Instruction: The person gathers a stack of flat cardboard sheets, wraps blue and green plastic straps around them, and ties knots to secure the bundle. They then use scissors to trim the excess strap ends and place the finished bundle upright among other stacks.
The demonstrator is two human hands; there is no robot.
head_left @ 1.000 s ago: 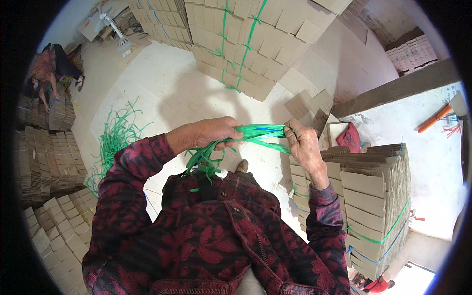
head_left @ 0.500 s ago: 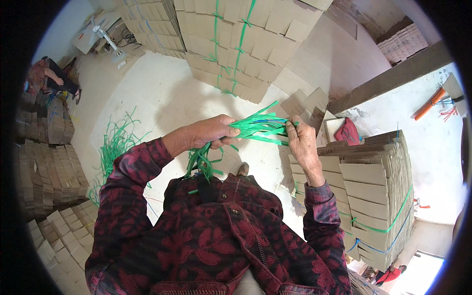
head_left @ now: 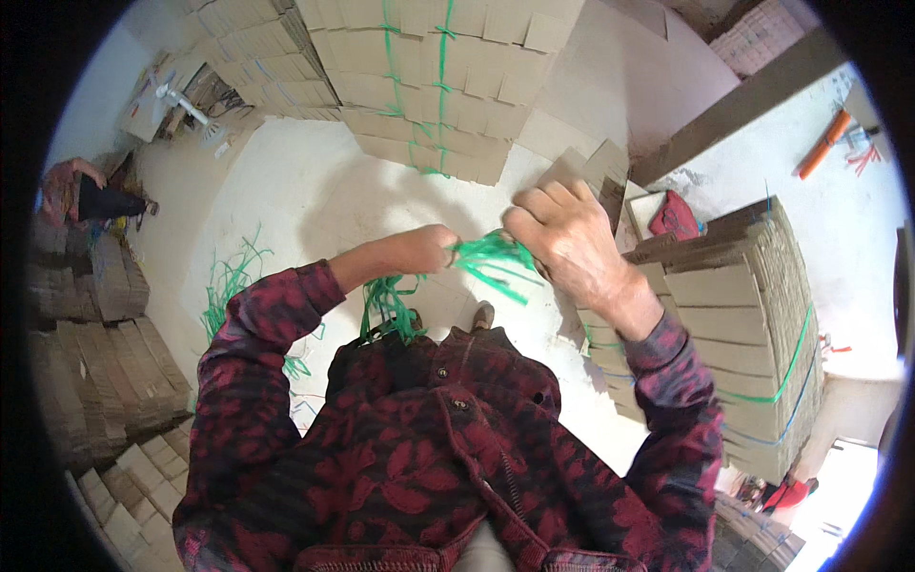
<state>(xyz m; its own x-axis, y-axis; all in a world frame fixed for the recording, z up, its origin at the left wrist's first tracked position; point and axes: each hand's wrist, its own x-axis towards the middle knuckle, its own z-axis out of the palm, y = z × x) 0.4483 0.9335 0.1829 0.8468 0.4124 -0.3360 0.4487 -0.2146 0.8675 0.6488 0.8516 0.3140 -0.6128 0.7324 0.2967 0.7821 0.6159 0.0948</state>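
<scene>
In front of my chest, a bundle of green plastic straps (head_left: 486, 262) stretches between my two hands. My left hand (head_left: 422, 251) is closed in a fist around it, and the lower ends (head_left: 389, 310) dangle below that wrist toward my waist. Higher and closer to the camera, my right hand (head_left: 568, 234) curls over the right part of the bundle. It is slightly smeared by motion, and its fingertips are hidden behind its back. A few loose strap ends stick out below it, toward the right.
A tied stack of flattened cardboard (head_left: 729, 334) stands at my right, with a red bag (head_left: 675, 217) behind it. Tall tied stacks (head_left: 448, 95) rise ahead. More cardboard (head_left: 110, 381) and loose green straps (head_left: 233, 276) lie at left. A person (head_left: 91, 195) sits at far left.
My right hand has risen and come nearer the camera, turning from a fingertip pinch at the bundle's right end to a curled grip over it. The straps between my hands look shorter and more bunched.
</scene>
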